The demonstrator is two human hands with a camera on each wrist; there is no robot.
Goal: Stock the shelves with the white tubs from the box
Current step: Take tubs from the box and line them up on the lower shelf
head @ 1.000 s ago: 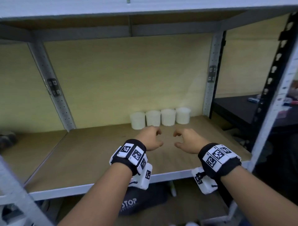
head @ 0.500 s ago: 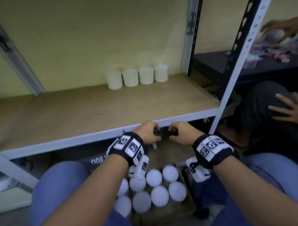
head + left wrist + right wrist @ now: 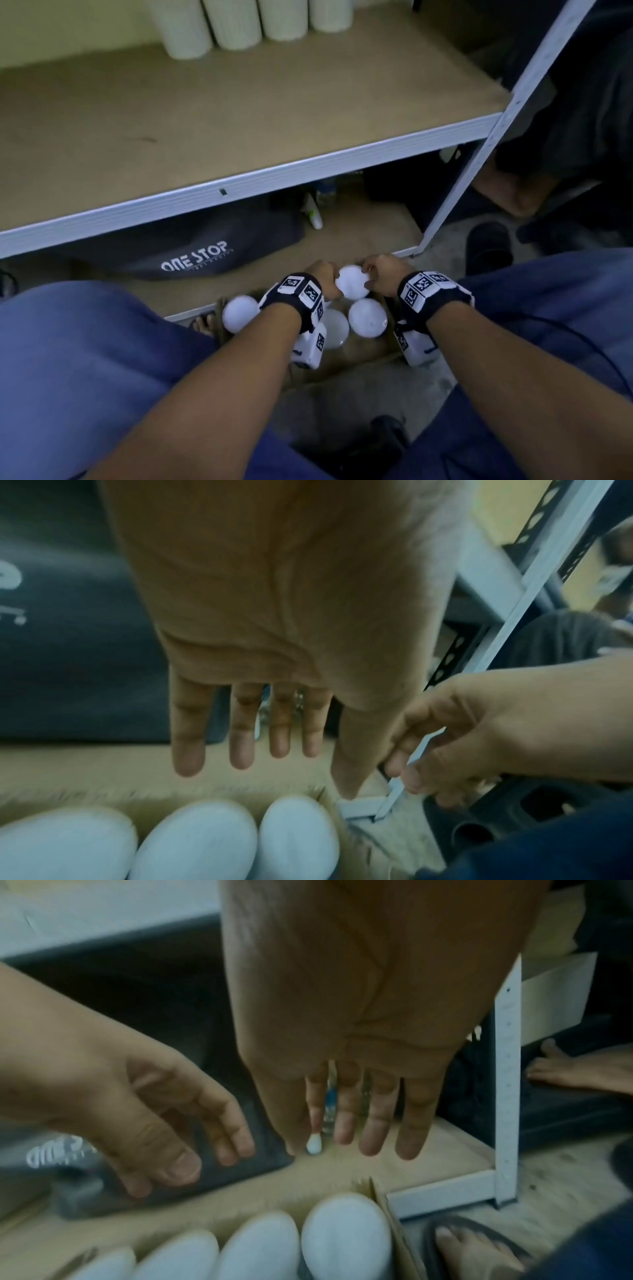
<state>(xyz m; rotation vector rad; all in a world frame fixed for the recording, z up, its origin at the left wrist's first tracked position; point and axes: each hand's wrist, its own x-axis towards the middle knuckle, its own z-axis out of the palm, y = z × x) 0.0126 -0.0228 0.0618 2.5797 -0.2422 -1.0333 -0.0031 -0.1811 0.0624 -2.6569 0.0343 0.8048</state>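
Note:
Several white tubs [image 3: 368, 317] stand lid-up in a cardboard box [image 3: 363, 349] on the floor between my knees. My left hand [image 3: 325, 277] and right hand [image 3: 380, 277] hover at either side of the farthest tub [image 3: 352, 286]. In the left wrist view my left hand [image 3: 274, 772] has straight fingers above the tubs [image 3: 195, 842] and holds nothing. The right wrist view shows my right hand [image 3: 342, 1148] likewise stretched out over the tubs [image 3: 346, 1237]. More white tubs [image 3: 236, 24] stand in a row at the back of the shelf board [image 3: 205, 120].
The shelf's white front rail [image 3: 239, 185] and upright post [image 3: 479, 154] are above and right of the box. Under the shelf lie a dark bag [image 3: 195, 257] and a white-capped bottle [image 3: 313, 216]. My sandalled foot [image 3: 205, 325] is beside the box.
My view has dropped from the shelf to the box on the floor. Both hands have come down from the shelf edge to just above the tubs in the box.

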